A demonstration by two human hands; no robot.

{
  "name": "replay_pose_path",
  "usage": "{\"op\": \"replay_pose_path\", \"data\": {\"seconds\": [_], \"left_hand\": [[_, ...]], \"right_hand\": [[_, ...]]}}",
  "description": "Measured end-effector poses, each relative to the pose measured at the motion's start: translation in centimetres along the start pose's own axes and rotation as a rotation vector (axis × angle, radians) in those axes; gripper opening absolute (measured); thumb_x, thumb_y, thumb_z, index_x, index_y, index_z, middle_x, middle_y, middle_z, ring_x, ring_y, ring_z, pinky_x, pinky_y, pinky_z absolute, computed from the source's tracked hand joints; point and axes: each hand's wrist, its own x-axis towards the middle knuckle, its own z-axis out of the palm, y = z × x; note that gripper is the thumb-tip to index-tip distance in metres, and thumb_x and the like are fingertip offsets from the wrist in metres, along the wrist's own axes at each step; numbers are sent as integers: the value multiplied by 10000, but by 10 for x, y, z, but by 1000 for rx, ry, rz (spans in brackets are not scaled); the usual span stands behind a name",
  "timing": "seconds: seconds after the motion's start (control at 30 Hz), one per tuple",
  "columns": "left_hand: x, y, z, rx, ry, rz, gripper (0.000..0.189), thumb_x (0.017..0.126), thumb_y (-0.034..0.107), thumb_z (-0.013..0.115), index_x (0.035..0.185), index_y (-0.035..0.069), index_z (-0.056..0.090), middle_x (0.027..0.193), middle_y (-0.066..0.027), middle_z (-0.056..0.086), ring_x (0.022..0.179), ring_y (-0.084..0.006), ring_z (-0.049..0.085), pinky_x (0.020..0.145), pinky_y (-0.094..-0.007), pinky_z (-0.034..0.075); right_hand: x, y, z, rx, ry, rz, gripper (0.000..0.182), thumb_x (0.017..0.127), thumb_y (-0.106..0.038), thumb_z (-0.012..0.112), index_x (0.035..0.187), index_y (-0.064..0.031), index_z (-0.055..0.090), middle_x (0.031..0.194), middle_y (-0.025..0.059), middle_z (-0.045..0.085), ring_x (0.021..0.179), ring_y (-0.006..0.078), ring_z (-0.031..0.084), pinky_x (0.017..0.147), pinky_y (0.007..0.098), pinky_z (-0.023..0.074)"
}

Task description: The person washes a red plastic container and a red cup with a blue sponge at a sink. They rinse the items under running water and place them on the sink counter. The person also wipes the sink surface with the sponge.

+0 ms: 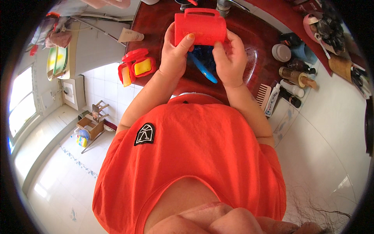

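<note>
A red plastic mug (201, 27) with a handle lies sideways between my two hands, its handle towards the top of the view. My left hand (176, 54) grips the mug's left end, thumb on its side. My right hand (231, 58) holds the right end, with the thumb near its lower edge. Just below the mug, between my wrists, a blue plastic handle (204, 70) slants over the dark red basin (192, 79); its upper end is hidden. Something dark blue shows beneath the mug. The inside of the mug cannot be seen.
On the left rim sit a red soap box (136, 65) with yellow soap and a pale squeeze tube (133, 35). Along the right edge are a wide-tooth comb (263, 93), a toothpaste tube (272, 100), several bottles and a lidded jar (281, 52). A metal tap (223, 7) stands at the back.
</note>
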Motion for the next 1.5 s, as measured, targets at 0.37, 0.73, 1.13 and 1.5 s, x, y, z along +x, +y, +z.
{"op": "replay_pose_path", "data": {"seconds": [0.37,0.73,1.13,1.5], "left_hand": [[-5,0,6,35,13,-29,468,924,319,683,1287,91,495,1104,-3,623,903,-123,573,725,-270,438],[-15,-2,13,123,-79,113,830,805,168,815,1459,55,317,1255,-52,558,1121,-151,549,919,-309,471],[-7,24,5,401,-216,92,892,690,138,879,1386,61,327,1295,-106,517,1193,-201,530,1002,-337,460],[-6,14,-6,437,-315,253,946,655,141,876,1422,81,326,1270,-86,520,1181,-190,529,1015,-341,451]], "right_hand": [[5,-9,-5,-208,-27,38,187,882,-139,662,1003,3,660,952,152,689,843,270,659,776,355,516],[17,-10,-9,59,124,324,148,888,-128,699,907,10,651,836,55,679,780,125,621,728,270,503],[12,-10,-25,273,-61,194,243,878,-56,718,1092,9,620,974,56,664,841,103,606,742,241,504],[33,-30,-30,303,-269,383,309,914,-83,674,1205,-8,604,913,1,612,791,55,551,741,192,457]]}}
